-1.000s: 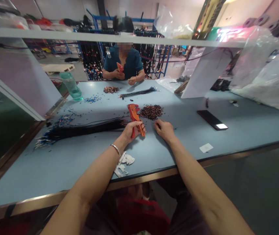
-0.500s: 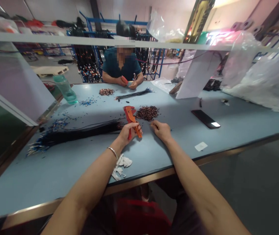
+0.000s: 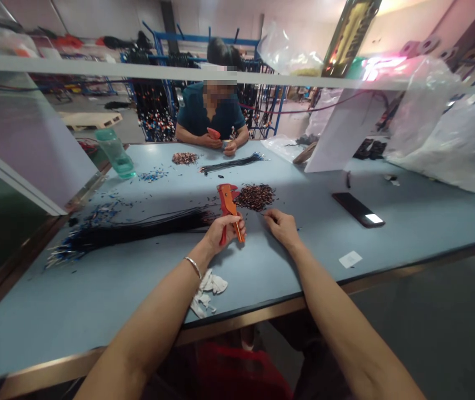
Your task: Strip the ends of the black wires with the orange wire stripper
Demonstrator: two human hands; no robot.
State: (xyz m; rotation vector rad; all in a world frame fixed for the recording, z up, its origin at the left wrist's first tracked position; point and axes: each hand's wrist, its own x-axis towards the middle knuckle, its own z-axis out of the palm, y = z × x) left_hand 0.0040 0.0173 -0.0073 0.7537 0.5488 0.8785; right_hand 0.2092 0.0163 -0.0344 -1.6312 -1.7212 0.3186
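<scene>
My left hand (image 3: 225, 230) is closed around the handles of an orange and red wire stripper (image 3: 229, 201), whose head points away from me. Right of it, my right hand (image 3: 282, 226) is pinched, and a thin dark wire (image 3: 261, 214) seems to stick out from its fingertips toward the tool. Just beyond both hands lies a pile of small dark and copper-coloured offcuts (image 3: 256, 196). A long bundle of black wires (image 3: 137, 226) stretches to the left, with blue and bare ends at its far-left end; its right end lies near my left hand.
Across the table a co-worker (image 3: 211, 114) holds a red tool over a smaller wire bundle (image 3: 235, 163). A green bottle (image 3: 116, 155) stands at left. A phone (image 3: 358, 209), a white card (image 3: 350, 259) and crumpled white tissue (image 3: 210, 286) lie around. A shelf (image 3: 158, 71) crosses overhead.
The whole view has shifted slightly, so things appear a little lower and farther right. The wire stripper looks slightly more upright. Both my hands keep their grip and place.
</scene>
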